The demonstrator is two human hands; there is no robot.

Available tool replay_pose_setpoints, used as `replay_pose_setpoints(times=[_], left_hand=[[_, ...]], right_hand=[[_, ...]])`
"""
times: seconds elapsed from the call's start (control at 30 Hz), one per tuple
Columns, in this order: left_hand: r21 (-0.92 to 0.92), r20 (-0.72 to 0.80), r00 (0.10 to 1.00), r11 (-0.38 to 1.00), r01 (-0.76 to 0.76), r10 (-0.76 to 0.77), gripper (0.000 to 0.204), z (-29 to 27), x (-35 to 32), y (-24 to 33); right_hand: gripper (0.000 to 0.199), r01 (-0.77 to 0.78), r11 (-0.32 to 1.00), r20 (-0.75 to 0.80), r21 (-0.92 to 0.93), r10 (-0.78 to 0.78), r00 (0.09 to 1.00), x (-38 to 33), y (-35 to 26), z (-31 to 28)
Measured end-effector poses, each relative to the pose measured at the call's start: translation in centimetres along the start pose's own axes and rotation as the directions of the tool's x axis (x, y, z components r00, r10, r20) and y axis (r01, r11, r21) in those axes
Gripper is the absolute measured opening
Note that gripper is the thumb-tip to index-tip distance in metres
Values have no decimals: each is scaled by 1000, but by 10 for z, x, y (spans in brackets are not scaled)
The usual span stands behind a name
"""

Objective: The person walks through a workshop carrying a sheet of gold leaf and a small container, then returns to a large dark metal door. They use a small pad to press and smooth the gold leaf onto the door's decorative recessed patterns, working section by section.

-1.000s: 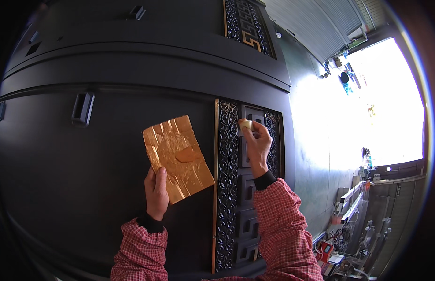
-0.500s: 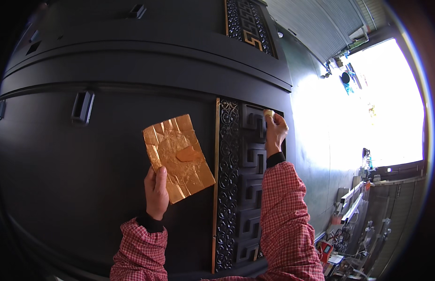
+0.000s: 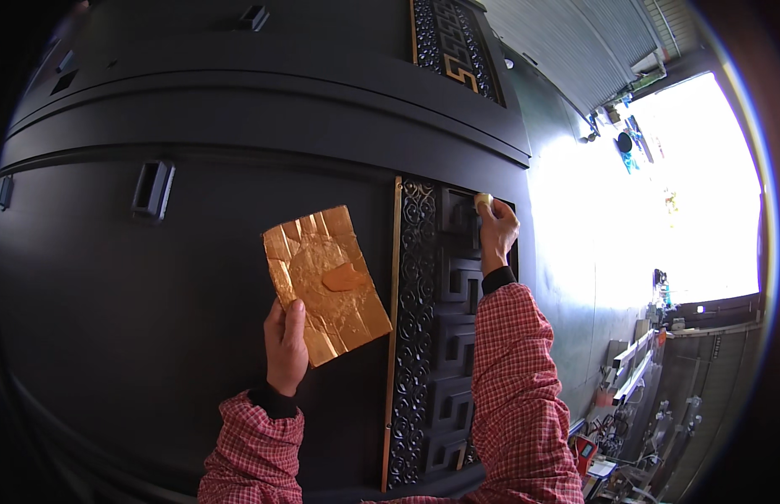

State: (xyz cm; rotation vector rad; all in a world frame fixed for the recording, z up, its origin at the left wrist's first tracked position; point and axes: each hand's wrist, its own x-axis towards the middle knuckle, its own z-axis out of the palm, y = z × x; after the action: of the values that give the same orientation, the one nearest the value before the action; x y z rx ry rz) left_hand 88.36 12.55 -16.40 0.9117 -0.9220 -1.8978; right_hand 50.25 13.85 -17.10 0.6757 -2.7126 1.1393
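My left hand [image 3: 286, 349] grips the lower left edge of a flat piece of cardboard [image 3: 310, 273] coated in gold paint, its thumb lying on top. An orange-brown patch [image 3: 343, 278] sits near the middle of that card. Farther up and right, my right hand [image 3: 499, 233] pinches a small pale-yellow pad, perhaps sponge [image 3: 483, 200]. It holds the pad at the upper end of a black raised key-pattern panel [image 3: 455, 290]; whether they touch is hard to tell. Beside the pattern run a black openwork scroll band [image 3: 412, 336] and a thin gold strip [image 3: 393, 302].
The dark surface carries a rectangular recessed handle [image 3: 152, 190] at left. A second ornamental panel at the top has a gold-painted key shape [image 3: 461, 73]. To the right lie a shiny floor [image 3: 566, 277], metal bars [image 3: 632, 374], a red device [image 3: 585, 454] and a bright opening [image 3: 701, 185].
The whole view has shifted slightly, so panel and hands sit a little farther right. Both hands keep their holds, and the right stays by the panel's upper end.
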Motion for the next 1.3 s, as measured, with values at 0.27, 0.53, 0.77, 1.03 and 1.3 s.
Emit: replay_pose_setpoints(times=[0.27, 0.53, 0.77, 1.03, 1.3], left_hand=[[-21, -11, 1000, 1000, -14, 14, 33, 1, 0, 0], [-9, -22, 1000, 1000, -5, 4, 32, 2, 0, 2], [-8, -3, 1000, 1000, -4, 4, 32, 3, -1, -2], [53, 3, 1000, 998, -27, 27, 34, 0, 0, 0], [74, -13, 999, 996, -49, 50, 34, 2, 0, 2]], right_hand=[[40, 16, 999, 71, -29, -14, 997, -15, -27, 7], [38, 76, 996, 152, -36, -69, 986, -31, -54, 18], [33, 107, 988, 224, 115, -130, 966, -59, -70, 22], [28, -11, 929, 254, 369, -89, 963, -108, -58, -37], [23, -142, 897, 340, 419, -10, 940, -140, -15, -114]])
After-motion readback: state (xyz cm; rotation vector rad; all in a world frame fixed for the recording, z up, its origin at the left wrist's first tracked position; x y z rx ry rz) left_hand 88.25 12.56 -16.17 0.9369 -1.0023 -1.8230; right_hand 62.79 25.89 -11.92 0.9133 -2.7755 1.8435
